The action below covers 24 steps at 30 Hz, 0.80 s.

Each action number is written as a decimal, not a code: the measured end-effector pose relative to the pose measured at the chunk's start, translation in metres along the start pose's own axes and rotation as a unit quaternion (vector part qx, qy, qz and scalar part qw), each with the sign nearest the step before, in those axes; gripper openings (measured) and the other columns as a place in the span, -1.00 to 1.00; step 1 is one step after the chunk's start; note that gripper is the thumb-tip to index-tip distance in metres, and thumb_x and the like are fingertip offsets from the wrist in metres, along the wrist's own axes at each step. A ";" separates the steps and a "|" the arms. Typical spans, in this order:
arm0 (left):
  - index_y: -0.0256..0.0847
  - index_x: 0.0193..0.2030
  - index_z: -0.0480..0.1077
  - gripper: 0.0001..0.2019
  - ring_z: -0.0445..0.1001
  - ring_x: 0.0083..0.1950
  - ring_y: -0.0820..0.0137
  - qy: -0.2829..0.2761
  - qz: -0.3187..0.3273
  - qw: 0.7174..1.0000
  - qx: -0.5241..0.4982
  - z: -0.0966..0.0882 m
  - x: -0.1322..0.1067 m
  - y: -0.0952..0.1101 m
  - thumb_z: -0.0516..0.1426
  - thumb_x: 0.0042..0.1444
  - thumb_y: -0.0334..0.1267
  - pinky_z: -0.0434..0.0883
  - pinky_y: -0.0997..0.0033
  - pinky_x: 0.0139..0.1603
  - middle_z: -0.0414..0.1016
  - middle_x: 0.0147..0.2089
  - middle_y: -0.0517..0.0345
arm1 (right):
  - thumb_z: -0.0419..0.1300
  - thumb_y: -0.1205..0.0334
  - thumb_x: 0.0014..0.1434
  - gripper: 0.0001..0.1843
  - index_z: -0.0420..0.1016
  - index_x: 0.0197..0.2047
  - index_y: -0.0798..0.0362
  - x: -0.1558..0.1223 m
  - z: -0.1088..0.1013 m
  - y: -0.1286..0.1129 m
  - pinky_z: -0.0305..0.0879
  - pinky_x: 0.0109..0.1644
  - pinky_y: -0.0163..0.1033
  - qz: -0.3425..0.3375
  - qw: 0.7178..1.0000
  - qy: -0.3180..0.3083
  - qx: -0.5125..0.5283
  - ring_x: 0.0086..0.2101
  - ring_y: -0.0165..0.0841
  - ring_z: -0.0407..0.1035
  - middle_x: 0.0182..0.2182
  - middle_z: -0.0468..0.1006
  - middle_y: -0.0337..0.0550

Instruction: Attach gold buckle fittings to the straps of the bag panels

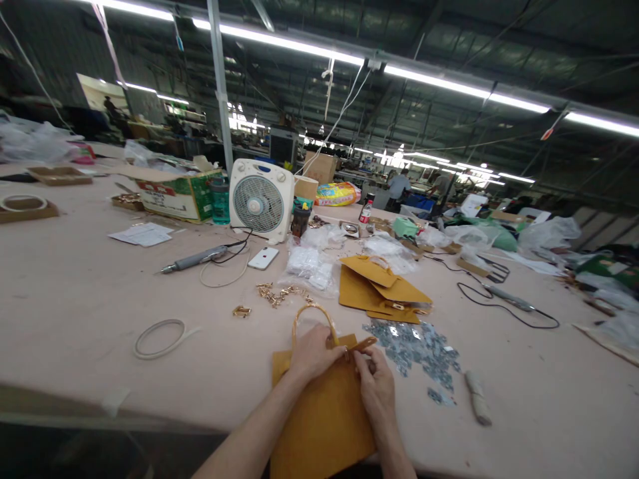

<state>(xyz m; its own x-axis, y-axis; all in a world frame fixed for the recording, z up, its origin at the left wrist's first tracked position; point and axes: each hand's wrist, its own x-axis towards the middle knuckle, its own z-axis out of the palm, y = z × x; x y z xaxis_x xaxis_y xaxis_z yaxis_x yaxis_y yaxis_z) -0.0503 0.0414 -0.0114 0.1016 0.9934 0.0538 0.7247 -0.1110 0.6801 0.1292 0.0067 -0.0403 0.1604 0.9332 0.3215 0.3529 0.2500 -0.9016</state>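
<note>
A mustard-yellow handbag (319, 419) with a looped handle (313, 310) lies at the table's front edge, below my hands. My left hand (314, 354) is closed at the bag's top, its thumb and fingers pinching near a small gold fitting by the handle's right end. Just to the right, my right hand (375, 379) is closed on a narrow brown strap (363, 344), thumb against fingertips. The fingers partly hide where strap and fitting meet. Beyond the hands, more yellow bag pieces (379, 289) are stacked.
Small metal plates (417, 349) spread right of the bag, with a rolled cloth (478, 398) beyond. Gold fasteners (279, 295) lie ahead. Further off are a white fan (260, 199), a phone (263, 258), two corded electric screwdrivers (197, 259) and a tape roll (160, 338).
</note>
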 end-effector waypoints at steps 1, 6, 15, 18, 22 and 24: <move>-0.14 -0.10 0.53 -0.64 0.57 0.02 0.15 0.001 -0.005 1.000 0.002 0.000 0.001 0.001 0.25 0.16 0.09 0.41 0.31 -0.01 0.60 -0.02 0.04 | 0.21 -0.15 0.28 -0.59 0.63 -0.15 0.03 -0.001 0.000 0.000 0.42 -0.29 -0.21 0.007 1.000 -0.005 -0.005 -0.36 -0.26 0.45 -0.29 0.61 -0.10; -0.14 -0.14 0.54 -0.65 0.59 -0.01 0.10 0.000 -0.043 0.999 0.016 0.005 0.006 0.004 0.28 0.11 0.08 0.42 0.28 -0.07 0.63 -0.05 0.01 | 0.22 -0.16 0.26 -0.54 0.63 -0.03 0.03 -0.001 0.000 0.006 0.43 -0.29 -0.20 0.007 1.000 -0.008 -0.016 -0.35 -0.24 0.47 -0.24 0.64 -0.06; -0.14 -0.15 0.54 -0.70 0.58 -0.02 0.21 0.020 -0.019 1.000 0.003 0.002 0.000 0.007 0.14 0.29 0.04 0.40 0.34 -0.02 0.62 -0.08 0.04 | 0.30 -0.16 0.23 -0.59 0.61 -0.19 0.05 -0.005 -0.004 -0.002 0.45 -0.19 -0.21 0.029 0.997 0.001 0.074 -0.27 -0.28 0.50 -0.02 0.62 0.03; -0.16 -0.19 0.53 -0.65 0.57 -0.07 0.20 0.028 -0.011 1.000 0.006 -0.002 -0.002 0.010 0.10 0.31 0.08 0.40 0.33 -0.05 0.61 -0.14 0.02 | 0.28 -0.18 0.26 -0.56 0.59 -0.07 0.03 -0.006 -0.016 0.003 0.31 -0.44 -0.30 0.094 0.973 0.070 0.198 -0.47 -0.38 0.39 -0.26 0.63 -0.13; -0.14 -0.22 0.51 -0.62 0.55 -0.11 0.22 0.056 0.023 0.998 -0.028 -0.018 -0.007 0.017 0.09 0.30 0.13 0.41 0.32 -0.07 0.60 -0.16 0.04 | 0.30 -0.18 0.23 -0.61 0.60 -0.17 -0.02 0.002 -0.034 0.015 0.39 -0.48 -0.27 0.165 0.913 0.097 0.361 -0.48 -0.37 0.40 -0.23 0.64 -0.13; -0.15 -0.26 0.49 -0.59 0.54 -0.15 0.22 0.065 0.047 0.991 -0.104 -0.032 -0.008 0.022 0.08 0.29 0.16 0.43 0.30 -0.09 0.59 -0.20 0.04 | 0.26 -0.22 0.26 -0.58 0.60 -0.20 -0.01 0.006 -0.037 0.020 0.52 -0.36 -0.19 0.197 0.897 0.069 0.390 -0.40 -0.29 0.49 -0.23 0.65 -0.08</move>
<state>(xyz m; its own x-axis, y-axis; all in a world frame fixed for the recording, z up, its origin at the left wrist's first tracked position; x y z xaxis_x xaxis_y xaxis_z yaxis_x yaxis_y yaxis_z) -0.0566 0.0318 0.0263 0.0633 0.9759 0.2091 0.5582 -0.2083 0.8032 0.1709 0.0080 -0.0454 0.2617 0.9617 -0.0822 -0.5000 0.0622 -0.8638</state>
